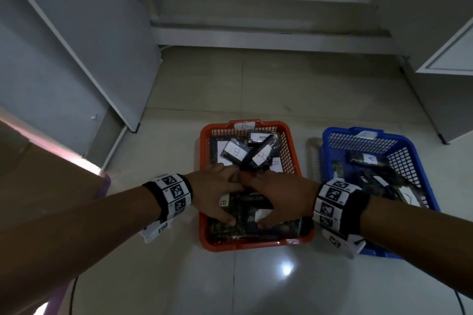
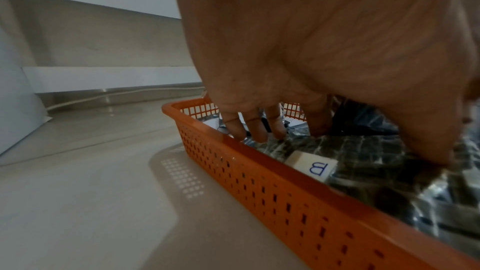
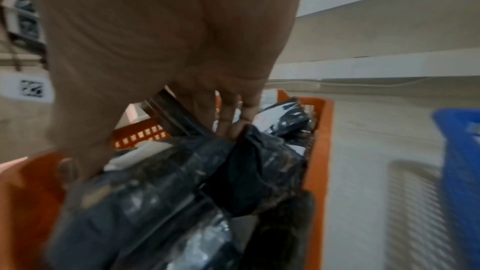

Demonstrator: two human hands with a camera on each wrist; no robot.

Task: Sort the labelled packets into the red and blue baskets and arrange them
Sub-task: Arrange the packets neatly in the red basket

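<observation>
1. Left hand [image 1: 217, 195], right hand [image 1: 279, 197]: spread, pressing dark packets [image 1: 245, 208] at red basket [image 1: 256, 244] near edge.
2. Risk: slick wrapping sliding underhand, disturbing loose B-labelled packets [image 1: 252, 152] toward far edge.
3. Blue basket [image 1: 417, 158]: untouched.

Left hand [image 1: 217, 195]: palm down, fingers spread, thumb splayed toward the body.
Right hand [image 1: 282, 198]: palm down, fingertips meeting the left's.
Forearms: both stretched forward, converging.
</observation>
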